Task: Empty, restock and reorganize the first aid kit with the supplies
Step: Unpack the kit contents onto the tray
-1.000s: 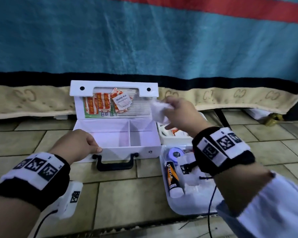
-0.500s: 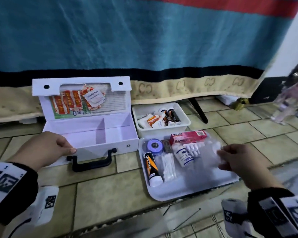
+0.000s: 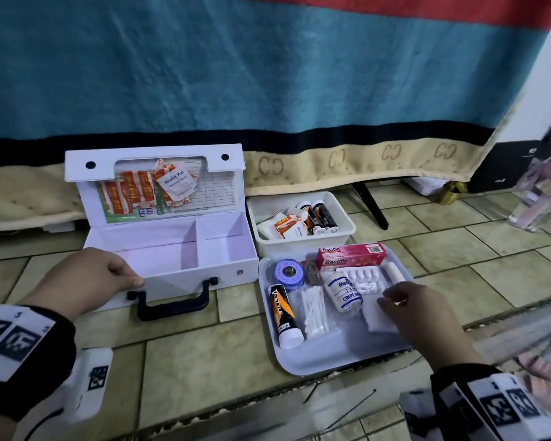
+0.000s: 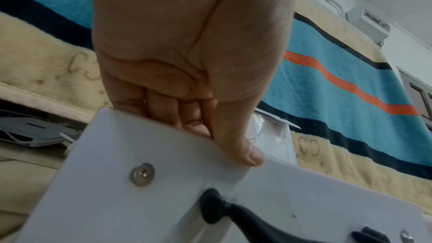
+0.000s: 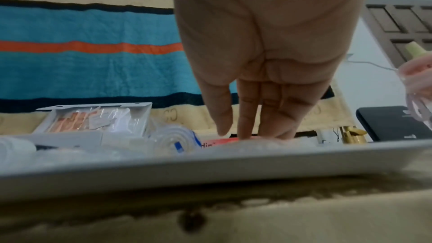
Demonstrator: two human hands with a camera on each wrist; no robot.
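White card walls frame the open first aid kit [image 3: 172, 249], both compartments bare, on the floor left of the supply tray [image 3: 315, 361]. The left hand [image 3: 86, 278] pinches its front wall, thumb outside. The right hand [image 3: 427, 316], fingers straight, presses a white gauze pad [image 3: 376, 316] in the tray (long axis pointing away); it is the nearer hand, and the kit lies leftward.
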